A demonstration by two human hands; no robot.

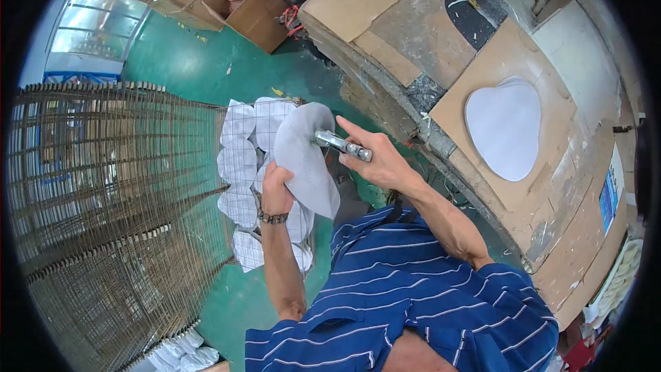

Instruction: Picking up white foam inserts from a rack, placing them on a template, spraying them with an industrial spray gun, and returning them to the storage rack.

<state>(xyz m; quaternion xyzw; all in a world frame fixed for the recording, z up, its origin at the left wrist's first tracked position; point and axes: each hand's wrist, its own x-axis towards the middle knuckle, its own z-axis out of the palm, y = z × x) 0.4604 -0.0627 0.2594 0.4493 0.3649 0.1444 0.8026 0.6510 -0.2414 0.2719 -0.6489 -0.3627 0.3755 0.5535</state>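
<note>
My left hand (277, 189) pinches the edge of a thin, curved white sheet piece (296, 158), thumb on top and the other fingers behind it. The piece is tilted and its far end curls over. From the right, my right hand (385, 162) is closed around a silver metal spray gun (337, 143), with the index finger stretched out. The gun's head points at the upper part of the white piece; whether it touches cannot be told. Below and beyond the piece, several similar white pieces (237, 162) lie in rows on a wire mesh rack (231, 186).
Tall stacked wire racks (117, 186) fill the left side. At right stands a worktable (441, 48) covered with cardboard, bearing a stack of white heart-like pieces (506, 127) and a black sole-shaped piece (475, 17). Cardboard boxes (258, 17) sit on the green floor (179, 52) ahead.
</note>
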